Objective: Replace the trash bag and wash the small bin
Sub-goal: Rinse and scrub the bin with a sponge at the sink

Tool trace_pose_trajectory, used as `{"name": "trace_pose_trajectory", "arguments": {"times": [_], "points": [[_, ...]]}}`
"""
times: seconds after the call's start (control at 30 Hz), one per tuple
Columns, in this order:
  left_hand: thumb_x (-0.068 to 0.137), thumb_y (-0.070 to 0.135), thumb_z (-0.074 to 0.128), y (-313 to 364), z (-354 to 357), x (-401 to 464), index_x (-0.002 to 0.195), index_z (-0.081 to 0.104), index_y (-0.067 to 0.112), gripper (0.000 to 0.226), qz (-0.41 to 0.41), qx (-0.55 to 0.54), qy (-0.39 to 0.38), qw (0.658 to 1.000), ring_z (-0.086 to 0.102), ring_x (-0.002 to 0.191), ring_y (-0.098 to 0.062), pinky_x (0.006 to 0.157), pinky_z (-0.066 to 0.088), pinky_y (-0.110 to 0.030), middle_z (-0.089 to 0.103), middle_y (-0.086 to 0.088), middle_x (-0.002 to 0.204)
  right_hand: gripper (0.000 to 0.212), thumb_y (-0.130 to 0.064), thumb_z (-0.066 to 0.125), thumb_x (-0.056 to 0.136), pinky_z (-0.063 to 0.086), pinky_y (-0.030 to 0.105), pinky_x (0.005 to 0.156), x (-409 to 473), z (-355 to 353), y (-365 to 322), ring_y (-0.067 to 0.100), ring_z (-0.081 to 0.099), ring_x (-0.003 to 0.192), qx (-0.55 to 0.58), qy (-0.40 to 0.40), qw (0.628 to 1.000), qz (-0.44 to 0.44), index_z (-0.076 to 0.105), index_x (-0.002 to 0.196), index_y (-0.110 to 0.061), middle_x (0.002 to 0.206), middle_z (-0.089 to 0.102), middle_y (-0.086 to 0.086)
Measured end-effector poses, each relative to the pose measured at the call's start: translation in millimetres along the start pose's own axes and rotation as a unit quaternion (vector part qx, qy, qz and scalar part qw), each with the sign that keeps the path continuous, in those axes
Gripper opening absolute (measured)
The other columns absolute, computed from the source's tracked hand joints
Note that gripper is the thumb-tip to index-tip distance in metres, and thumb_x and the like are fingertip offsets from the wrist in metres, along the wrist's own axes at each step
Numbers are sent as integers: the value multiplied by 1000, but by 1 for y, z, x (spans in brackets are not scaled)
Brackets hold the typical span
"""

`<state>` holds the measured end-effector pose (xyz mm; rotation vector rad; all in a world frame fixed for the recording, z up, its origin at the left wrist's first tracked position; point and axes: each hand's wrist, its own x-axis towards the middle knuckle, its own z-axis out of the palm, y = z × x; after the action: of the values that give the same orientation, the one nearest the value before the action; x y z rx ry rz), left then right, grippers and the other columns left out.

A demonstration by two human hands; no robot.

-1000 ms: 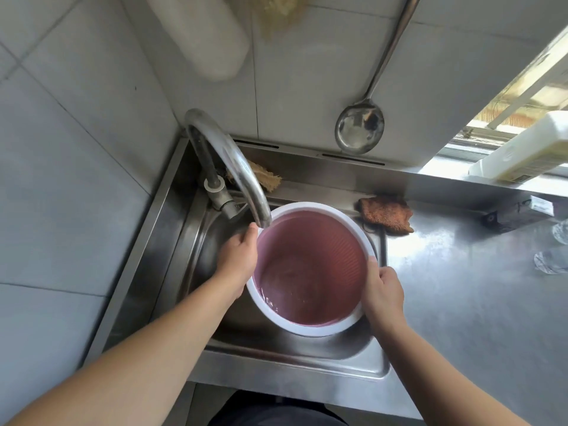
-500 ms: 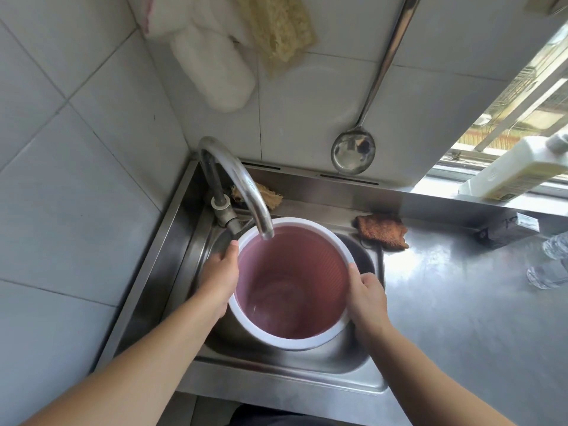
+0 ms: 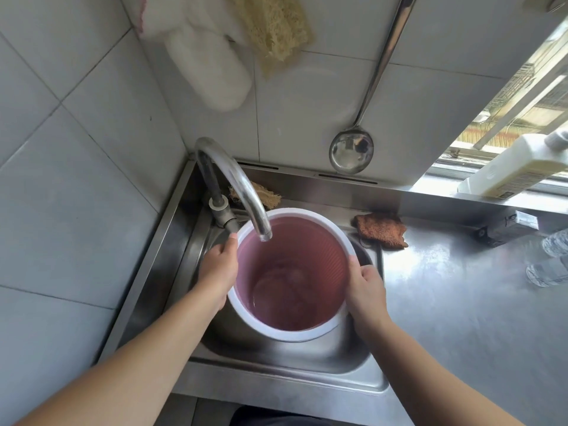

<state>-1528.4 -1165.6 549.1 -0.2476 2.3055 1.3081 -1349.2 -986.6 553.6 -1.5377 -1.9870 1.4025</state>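
Note:
A small pink bin (image 3: 295, 250) with a white rim stands upright in the steel sink (image 3: 276, 364), under the curved tap spout (image 3: 246, 195). Water lies in its bottom. My left hand (image 3: 219, 269) grips the bin's left side and my right hand (image 3: 364, 293) grips its right side just below the rim. Both sets of fingers curl round the outer wall. No trash bag is in view.
A brown scouring cloth (image 3: 381, 230) lies on the steel counter (image 3: 461, 302) right of the sink. A steel ladle (image 3: 352, 152), a white mitt (image 3: 212, 69) and a loofah (image 3: 273, 29) hang on the tiled wall. A white bottle (image 3: 516, 167) lies on the windowsill.
The view has tilted up, showing more wall. The bin has shifted slightly left under the spout and water now swirls in its bottom. Both hands keep their hold.

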Motion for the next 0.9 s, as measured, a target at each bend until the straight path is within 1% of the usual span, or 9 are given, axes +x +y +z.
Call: {"name": "trace_pose_trajectory", "arguments": {"times": [0.1, 0.2, 0.33, 0.4, 0.5, 0.63, 0.77, 0.83, 0.9], "points": [[95, 60, 42, -17, -4, -1, 99, 66, 25, 43, -15, -14, 3, 1000, 62, 83, -15, 69, 46, -32, 67, 5, 90, 53, -62, 42, 93, 39, 33, 55, -7, 3, 12, 14, 44, 57, -12, -14, 1000, -2, 38, 63, -18, 63, 45, -3], [95, 61, 43, -26, 3, -9, 104, 66, 22, 46, -31, -6, -10, 999, 61, 84, -14, 65, 43, -30, 67, 4, 95, 52, -58, 43, 96, 40, 33, 57, -6, -6, 23, 16, 46, 60, -22, -26, 999, 9, 40, 64, -17, 66, 47, 0], [95, 60, 43, -22, 18, -15, 116, 67, 18, 53, -50, -15, -33, 998, 65, 95, -25, 85, 53, -40, 70, -4, 107, 52, -55, 44, 96, 35, 32, 54, 6, -18, 22, 17, 43, 57, -36, -5, 999, 14, 36, 61, -18, 61, 43, -2], [95, 59, 42, -17, 19, -13, 122, 66, 20, 53, -45, -22, -29, 998, 62, 99, -25, 85, 48, -38, 68, -2, 111, 52, -55, 44, 96, 33, 32, 53, 11, -16, 15, 16, 43, 56, -33, 5, 999, 12, 36, 60, -19, 61, 42, -4], [95, 59, 43, -9, 8, -6, 119, 67, 19, 52, -27, -30, 2, 999, 60, 89, -19, 80, 43, -35, 66, 2, 99, 52, -59, 43, 94, 39, 34, 58, 13, -5, 2, 17, 47, 59, -11, -6, 1000, 6, 40, 62, -18, 64, 47, -1], [95, 59, 42, -13, -12, 1, 113, 69, 14, 56, -19, -39, 14, 999, 66, 96, -27, 87, 53, -41, 71, -7, 104, 53, -61, 42, 94, 43, 34, 60, 3, 12, -1, 17, 52, 66, -8, -21, 1000, -9, 47, 69, -14, 73, 54, 1], [97, 58, 42, -26, -8, -8, 94, 64, 19, 45, -25, -28, 18, 999, 62, 83, -17, 69, 46, -32, 68, -1, 94, 51, -59, 43, 95, 40, 32, 58, -1, 8, 15, 15, 49, 63, -14, -27, 1000, 0, 45, 68, -16, 70, 51, 0], [98, 57, 42, -28, -1, -15, 95, 63, 22, 40, -31, -24, 14, 999, 58, 78, -11, 60, 39, -27, 64, 5, 88, 51, -59, 44, 95, 40, 33, 58, 1, 1, 21, 16, 50, 63, -15, -24, 1000, 12, 45, 67, -16, 69, 51, 0], [97, 57, 42, -24, 5, -18, 101, 65, 20, 44, -38, -23, 2, 999, 58, 78, -11, 57, 37, -26, 63, 7, 87, 51, -60, 44, 94, 40, 33, 58, 6, -5, 21, 16, 49, 62, -20, -18, 999, 19, 44, 66, -17, 68, 50, -1]]}}
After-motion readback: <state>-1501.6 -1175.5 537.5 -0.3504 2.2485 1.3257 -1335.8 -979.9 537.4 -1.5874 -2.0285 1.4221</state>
